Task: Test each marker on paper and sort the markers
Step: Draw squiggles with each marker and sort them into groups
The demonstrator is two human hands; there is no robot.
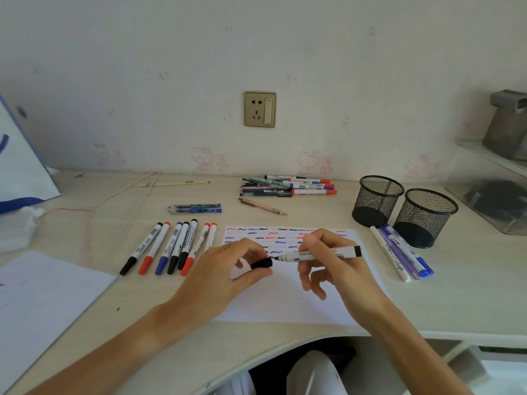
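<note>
Head view looks down on a pale counter [427, 309] set against a wall [171, 67] with a socket [260, 109] and faint cartoon prints. A white paper [285, 297] lies at the near edge, its far half covered in rows of red, blue and black squiggles. Both hands work just above it. The right hand [328, 260] holds a black marker [319, 255] pinched between thumb and fingers; the marker lies nearly level, long axis left to right, bare tip pointing left, dark butt end to the right. The left hand [228, 269] pinches the black cap [261, 264] just beside that tip, its mouth facing it, the two a little apart, so the next move likely runs along that one line; I cannot tell whether the cap is coming off or about to go on. Left of the paper a row of capped markers [171, 248] lies fanned, black, red and blue. Right of it a smaller group [402, 255] lies at the foot of two mesh cups [405, 209]. A pile [288, 186] of markers and pens sits by the wall, probably untested. A brown pen [262, 206] and a blue pack [195, 208] lie between pile and paper.
</note>
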